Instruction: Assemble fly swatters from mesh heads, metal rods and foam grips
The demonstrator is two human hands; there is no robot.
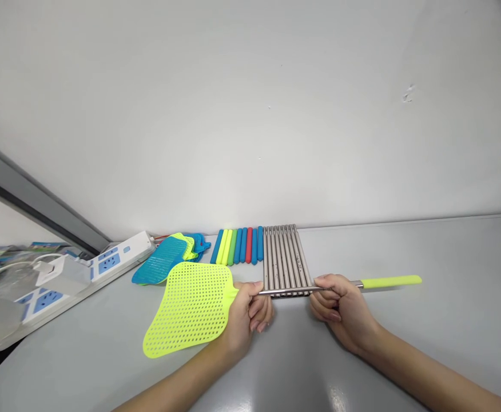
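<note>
A fly swatter with a yellow-green perforated head [190, 303] lies level across both my hands, head at the left. My left hand [247, 312] is closed round the thin metal rod [291, 290] close to the head. Farther right, my right hand [340, 306] grips the same rod near the yellow-green handle [392, 281], which points right. Just behind the rod, a row of metal tubes [285, 257] lies side by side on the table. Left of them are several coloured handle sleeves [237, 246] in blue, yellow, green and red.
Loose swatter heads in blue and yellow-green [164, 260] are piled at the back left. A white power strip [104, 263] with plugs runs along the left side of the grey table [460, 332]. A pale wall [250, 114] stands behind.
</note>
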